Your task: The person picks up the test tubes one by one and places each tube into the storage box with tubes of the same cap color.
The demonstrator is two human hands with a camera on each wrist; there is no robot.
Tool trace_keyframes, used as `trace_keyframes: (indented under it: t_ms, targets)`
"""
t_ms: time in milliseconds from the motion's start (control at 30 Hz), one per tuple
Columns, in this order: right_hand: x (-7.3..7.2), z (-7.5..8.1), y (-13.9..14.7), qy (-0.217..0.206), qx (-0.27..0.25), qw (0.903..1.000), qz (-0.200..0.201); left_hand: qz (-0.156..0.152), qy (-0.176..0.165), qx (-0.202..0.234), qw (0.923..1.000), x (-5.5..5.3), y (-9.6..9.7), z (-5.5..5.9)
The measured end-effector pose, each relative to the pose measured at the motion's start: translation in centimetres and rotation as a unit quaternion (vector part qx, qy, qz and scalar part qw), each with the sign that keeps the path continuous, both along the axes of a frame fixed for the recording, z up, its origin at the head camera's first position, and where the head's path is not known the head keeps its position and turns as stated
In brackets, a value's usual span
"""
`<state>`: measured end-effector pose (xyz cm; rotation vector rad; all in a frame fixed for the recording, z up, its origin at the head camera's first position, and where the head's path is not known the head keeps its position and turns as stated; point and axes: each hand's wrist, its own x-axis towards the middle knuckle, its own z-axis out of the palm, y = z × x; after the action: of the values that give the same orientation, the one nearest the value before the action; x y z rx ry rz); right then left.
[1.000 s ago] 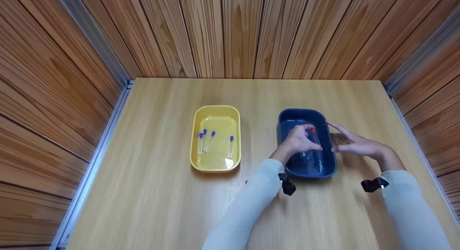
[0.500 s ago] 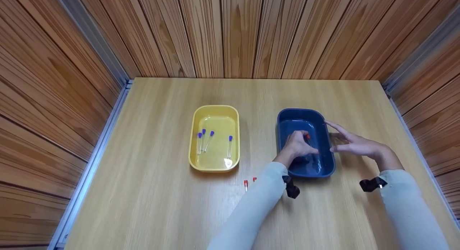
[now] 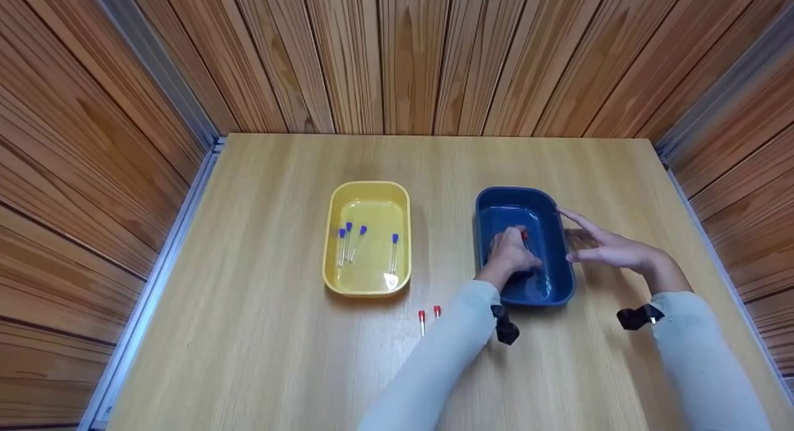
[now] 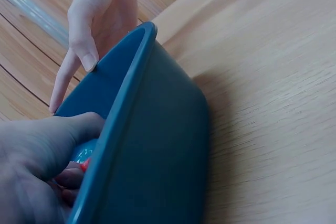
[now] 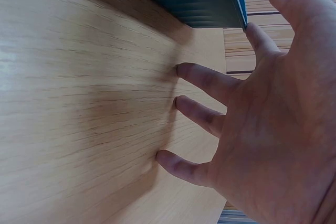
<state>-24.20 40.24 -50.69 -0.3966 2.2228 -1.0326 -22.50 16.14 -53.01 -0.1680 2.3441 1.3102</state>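
Observation:
My left hand (image 3: 508, 252) reaches down inside the blue tray (image 3: 515, 215), fingers curled around a slim clear tube with a red cap (image 3: 525, 235). In the left wrist view, that red cap (image 4: 85, 164) shows between thumb and fingers, while the tray's wall hides the rest of the tube. My right hand (image 3: 614, 248) is spread at the tray's right side. Its thumb and index fingertip touch the rim, and in the right wrist view the other fingertips (image 5: 185, 71) rest on the table.
A yellow tray (image 3: 367, 287) to the left holds several tubes with purple caps (image 3: 363, 231). On the table, two red-capped tubes (image 3: 422, 319) lie partly under the left sleeve. Wood-panelled walls (image 3: 409, 59) enclose the back and sides.
My left hand has moved slightly left and lower inside the blue tray, bringing the red-capped tube along. The sleeve's shift uncovers two red-capped tubes on the table. My right hand stays at the rim.

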Motion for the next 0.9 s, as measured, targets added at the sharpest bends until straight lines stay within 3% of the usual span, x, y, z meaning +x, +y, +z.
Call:
trace_keyframes:
  t_ms: [500, 900]
  targets:
    - [-0.12, 0.18, 0.06, -0.002, -0.006, 1.0, 0.003, -0.018, 0.019, -0.026, 0.9993, -0.05, 0.09, -0.11]
    - [-0.14, -0.07, 0.0, 0.004, -0.003, 1.0, 0.004, 0.002, -0.004, -0.007, 1.0, -0.09, -0.39, 0.01]
